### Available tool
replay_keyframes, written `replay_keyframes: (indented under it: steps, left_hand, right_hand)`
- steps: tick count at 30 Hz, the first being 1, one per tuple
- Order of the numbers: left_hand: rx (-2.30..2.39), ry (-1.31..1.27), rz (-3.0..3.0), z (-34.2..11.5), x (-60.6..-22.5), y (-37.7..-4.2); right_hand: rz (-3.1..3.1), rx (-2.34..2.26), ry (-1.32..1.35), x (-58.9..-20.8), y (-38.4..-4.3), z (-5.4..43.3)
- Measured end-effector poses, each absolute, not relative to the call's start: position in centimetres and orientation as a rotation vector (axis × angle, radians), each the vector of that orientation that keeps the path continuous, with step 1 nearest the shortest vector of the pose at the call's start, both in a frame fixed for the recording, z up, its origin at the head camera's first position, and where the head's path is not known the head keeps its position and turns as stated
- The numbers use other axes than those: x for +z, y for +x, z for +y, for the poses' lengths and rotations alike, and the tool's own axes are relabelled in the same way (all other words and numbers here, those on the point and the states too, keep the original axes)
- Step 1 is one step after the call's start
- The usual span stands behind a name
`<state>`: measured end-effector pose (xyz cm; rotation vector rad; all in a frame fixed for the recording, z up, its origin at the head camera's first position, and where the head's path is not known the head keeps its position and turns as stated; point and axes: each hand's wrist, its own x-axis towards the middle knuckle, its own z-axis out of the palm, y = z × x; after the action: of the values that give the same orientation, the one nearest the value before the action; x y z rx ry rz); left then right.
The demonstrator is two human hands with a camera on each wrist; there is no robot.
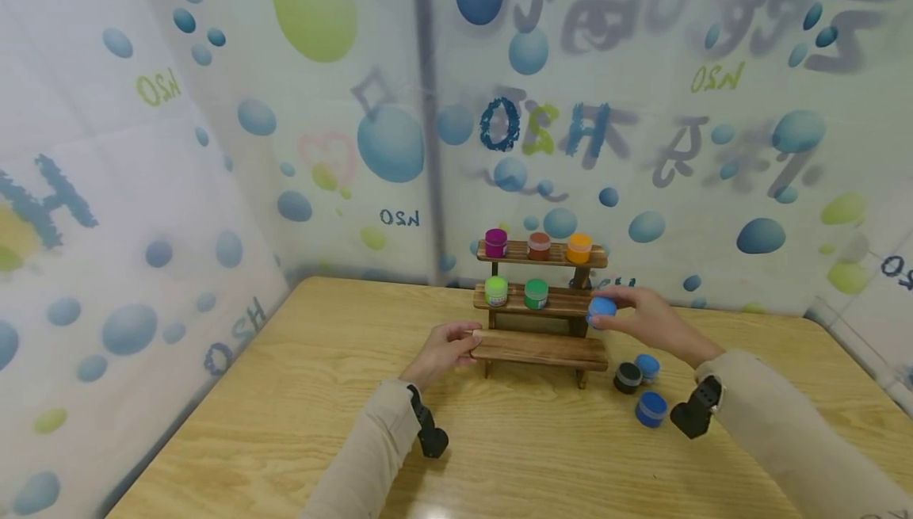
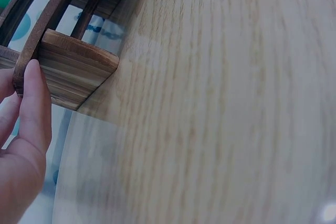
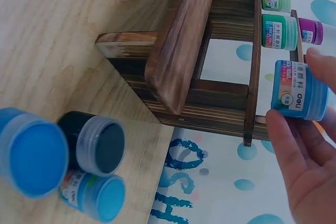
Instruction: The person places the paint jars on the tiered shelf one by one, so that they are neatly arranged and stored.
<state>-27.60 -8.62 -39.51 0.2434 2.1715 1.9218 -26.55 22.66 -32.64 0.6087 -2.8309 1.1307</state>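
Observation:
A three-step wooden display rack (image 1: pixel 538 349) stands on the table. My left hand (image 1: pixel 441 352) pinches the left end of its lowest board, fingers on both faces in the left wrist view. My right hand (image 1: pixel 655 322) grips a light blue paint jar (image 3: pixel 291 88) at the right end of the middle step; whether the jar touches the board is unclear. On that step sit a lime green paint jar (image 1: pixel 496 291) and a green paint jar (image 1: pixel 536 294). The top step bears a purple jar (image 1: pixel 495 243), a brown jar (image 1: pixel 539 246) and an orange jar (image 1: pixel 579 249).
Right of the rack, a black jar (image 1: pixel 628 378), another light blue jar (image 1: pixel 647 367) and a darker blue jar (image 1: pixel 651 410) stand close together on the wooden table (image 1: pixel 542 456). A patterned curtain (image 1: pixel 357 186) hangs behind the table's far edge.

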Motion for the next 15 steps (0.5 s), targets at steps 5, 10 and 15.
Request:
replay_keyframes:
  steps: [5,10,15]
  left_hand:
    - [1.924,0.245,2.168,-8.6,-39.5,-27.7]
    - [1.923,0.243,2.167,-8.7,-39.5,-27.6]
    - [1.923,0.242,2.169,-8.7,-39.8,-27.9]
  right_hand:
    - [-2.795,1.16,0.636,-32.7,-27.7,22.1]
    - [-2.778,1.189,0.624,-32.9,-28.6,21.6]
    - [-2.772,1.244,0.57,-33.2,-29.3,21.2]
